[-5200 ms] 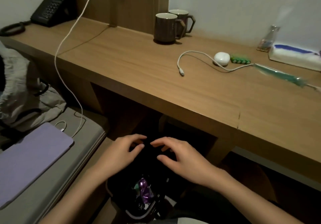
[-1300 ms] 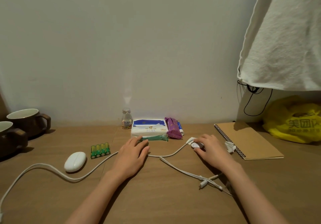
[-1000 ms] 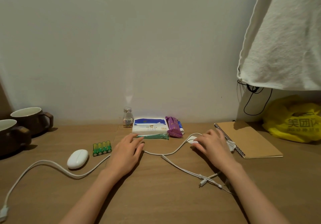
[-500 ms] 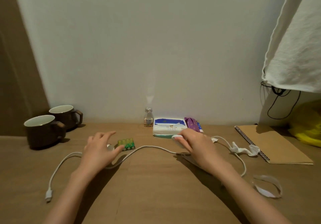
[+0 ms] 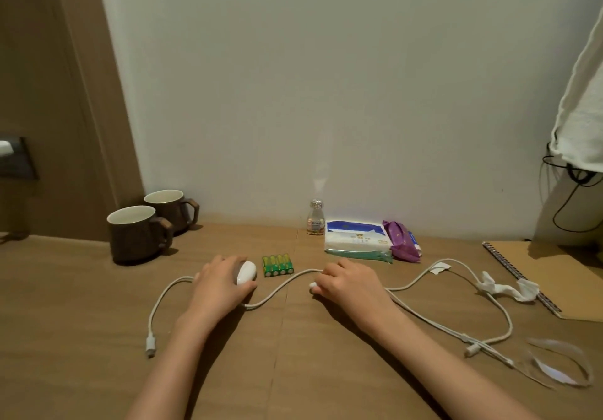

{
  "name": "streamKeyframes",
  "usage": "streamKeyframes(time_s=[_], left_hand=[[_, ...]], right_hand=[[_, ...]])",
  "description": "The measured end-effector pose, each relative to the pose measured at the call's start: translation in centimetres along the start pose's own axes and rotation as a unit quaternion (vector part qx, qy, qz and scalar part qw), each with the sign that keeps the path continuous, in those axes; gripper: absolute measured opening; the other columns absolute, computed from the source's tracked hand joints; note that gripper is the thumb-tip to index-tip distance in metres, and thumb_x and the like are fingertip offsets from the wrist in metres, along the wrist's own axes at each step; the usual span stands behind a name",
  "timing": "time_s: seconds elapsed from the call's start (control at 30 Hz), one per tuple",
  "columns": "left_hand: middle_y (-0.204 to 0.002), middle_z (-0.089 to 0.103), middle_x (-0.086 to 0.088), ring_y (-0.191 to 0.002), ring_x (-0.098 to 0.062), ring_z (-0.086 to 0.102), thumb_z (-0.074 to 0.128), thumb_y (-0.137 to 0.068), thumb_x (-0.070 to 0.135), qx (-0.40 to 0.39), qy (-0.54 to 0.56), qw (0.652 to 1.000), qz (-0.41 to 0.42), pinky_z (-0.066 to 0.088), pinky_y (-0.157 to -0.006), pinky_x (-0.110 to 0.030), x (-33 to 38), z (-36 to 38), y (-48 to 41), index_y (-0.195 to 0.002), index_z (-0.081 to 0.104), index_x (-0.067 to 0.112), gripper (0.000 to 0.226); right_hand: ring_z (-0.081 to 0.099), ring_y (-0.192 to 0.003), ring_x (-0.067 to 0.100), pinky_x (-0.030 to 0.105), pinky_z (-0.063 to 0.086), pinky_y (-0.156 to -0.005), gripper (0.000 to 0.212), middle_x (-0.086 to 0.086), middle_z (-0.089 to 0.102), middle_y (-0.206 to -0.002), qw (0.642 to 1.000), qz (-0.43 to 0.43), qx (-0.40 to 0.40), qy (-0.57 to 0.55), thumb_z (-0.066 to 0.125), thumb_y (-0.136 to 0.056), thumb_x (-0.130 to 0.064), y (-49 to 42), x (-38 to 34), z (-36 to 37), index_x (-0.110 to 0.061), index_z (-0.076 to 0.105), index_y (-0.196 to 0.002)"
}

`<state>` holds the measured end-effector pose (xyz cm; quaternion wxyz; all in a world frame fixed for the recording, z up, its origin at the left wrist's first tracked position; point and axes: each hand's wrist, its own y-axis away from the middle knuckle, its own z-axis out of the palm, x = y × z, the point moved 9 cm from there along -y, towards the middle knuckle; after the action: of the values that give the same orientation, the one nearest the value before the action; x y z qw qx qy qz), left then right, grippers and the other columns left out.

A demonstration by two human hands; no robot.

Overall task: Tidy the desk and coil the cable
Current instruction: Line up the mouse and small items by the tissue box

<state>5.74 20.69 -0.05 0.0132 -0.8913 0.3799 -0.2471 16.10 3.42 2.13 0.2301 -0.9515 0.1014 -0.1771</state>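
A long white cable [image 5: 277, 290] snakes across the wooden desk [image 5: 81, 289]. One plug [image 5: 150, 348] lies at the front left, and further plugs [image 5: 471, 349] lie at the right. My left hand [image 5: 218, 289] sits over the cable's left loop, fingers curled around a white oval case [image 5: 246, 272]. My right hand [image 5: 350, 286] lies on the cable's middle, fingers bent, with a small white piece [image 5: 312, 285] pinched at its fingertips. The cable is hidden under both hands.
Two brown mugs [image 5: 137, 233] stand at the back left. Green batteries [image 5: 277, 264], a small bottle [image 5: 315, 222], a tissue pack [image 5: 355, 240] and a purple packet [image 5: 403, 245] sit by the wall. At the right are a notebook [image 5: 554, 276], crumpled paper [image 5: 505, 289] and a clear wrapper [image 5: 554, 364].
The view has swung left. My left hand has closed over the white oval case. My right hand has moved left along the cable, carrying the small white piece.
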Motion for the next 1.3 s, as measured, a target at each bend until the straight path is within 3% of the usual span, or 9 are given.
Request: streamKeyframes(time_s=[0.13,0.23,0.3,0.4,0.57,0.67,0.9,1.1,1.3], left_hand=[[-0.132,0.052,-0.003,-0.120,-0.025,0.047,0.064,-0.083,0.042,0.010,0.014,1.000,0.000,0.039,-0.096,-0.039,-0.3,0.1,-0.2,-0.136,0.045,0.030,0.057],[-0.135,0.051,-0.004,-0.122,-0.026,0.046,0.065,-0.084,0.039,0.015,0.033,0.999,-0.002,0.039,-0.099,-0.040,-0.5,0.1,-0.2,-0.137,0.044,0.029,0.058],[-0.135,0.050,-0.004,-0.123,-0.027,0.044,0.066,-0.083,0.039,0.015,0.042,0.999,-0.005,0.039,-0.100,-0.041,-0.6,0.1,-0.3,-0.138,0.044,0.029,0.059],[-0.133,0.053,-0.004,-0.122,-0.028,0.043,0.067,-0.081,0.043,0.020,0.048,0.999,-0.012,0.040,-0.097,-0.041,-0.9,0.0,-0.3,-0.136,0.045,0.029,0.062],[-0.128,0.056,-0.005,-0.120,-0.028,0.045,0.071,-0.078,0.040,0.029,0.080,0.996,-0.025,0.041,-0.095,-0.040,-1.6,-0.2,-0.5,-0.133,0.049,0.027,0.061],[-0.128,0.057,-0.004,-0.119,-0.026,0.048,0.071,-0.078,0.036,0.031,0.098,0.994,-0.023,0.045,-0.096,-0.041,-1.8,-0.1,-0.7,-0.133,0.050,0.025,0.060],[-0.132,0.055,-0.003,-0.122,-0.025,0.045,0.063,-0.086,0.026,0.041,0.117,0.992,-0.015,0.042,-0.097,-0.040,-2.1,0.3,-1.0,-0.136,0.047,0.023,0.053],[-0.133,0.050,-0.003,-0.123,-0.022,0.042,0.064,-0.086,0.023,0.060,0.130,0.990,-0.014,0.039,-0.099,-0.036,-2.7,0.2,-1.2,-0.135,0.047,0.022,0.052],[-0.131,0.050,-0.005,-0.123,-0.023,0.042,0.065,-0.084,0.023,0.064,0.144,0.987,-0.021,0.039,-0.097,-0.034,-3.1,0.3,-1.4,-0.134,0.048,0.023,0.052]], right_hand=[[0.062,-0.073,0.013,0.020,0.041,-0.043,0.019,-0.007,0.068,-0.082,0.999,0.004,-0.027,-0.036,0.072,-0.078,-0.044,0.8,0.2,0.2,-0.026,0.073,-0.082],[0.057,-0.101,0.019,0.027,0.046,-0.061,0.032,-0.001,0.066,-0.111,0.995,0.007,-0.057,-0.080,0.055,-0.092,-0.043,1.0,0.5,0.6,-0.025,0.067,-0.115],[0.050,-0.108,0.018,0.030,0.048,-0.074,0.037,-0.004,0.062,-0.121,0.991,0.005,-0.079,-0.112,0.049,-0.095,-0.044,1.3,0.8,0.8,-0.027,0.060,-0.126],[0.045,-0.097,0.015,0.034,0.049,-0.079,0.032,-0.008,0.065,-0.110,0.982,0.014,-0.098,-0.161,0.050,-0.095,-0.044,1.6,1.3,0.8,-0.031,0.060,-0.123],[0.043,-0.091,0.004,0.023,0.039,-0.075,0.037,-0.017,0.058,-0.100,0.955,0.065,-0.136,-0.256,0.058,-0.089,-0.048,1.3,2.5,1.7,-0.037,0.061,-0.123],[0.052,-0.091,0.002,0.019,0.044,-0.073,0.034,-0.016,0.065,-0.105,0.929,0.088,-0.154,-0.324,0.069,-0.083,-0.042,0.2,2.3,1.7,-0.033,0.067,-0.115],[0.053,-0.089,-0.001,0.013,0.040,-0.068,0.038,-0.010,0.065,-0.111,0.908,0.124,-0.097,-0.389,0.075,-0.080,-0.028,-5.7,1.1,2.2,-0.025,0.067,-0.117],[0.056,-0.096,0.007,0.024,0.049,-0.081,0.038,-0.009,0.066,-0.112,0.907,0.120,-0.134,-0.381,0.077,-0.078,-0.028,-8.7,0.5,5.6,-0.025,0.068,-0.115],[0.049,-0.117,0.006,0.027,0.042,-0.099,0.049,-0.011,0.058,-0.128,0.911,0.081,-0.177,-0.363,0.075,-0.078,-0.040,-9.4,0.1,6.1,-0.031,0.059,-0.123]])
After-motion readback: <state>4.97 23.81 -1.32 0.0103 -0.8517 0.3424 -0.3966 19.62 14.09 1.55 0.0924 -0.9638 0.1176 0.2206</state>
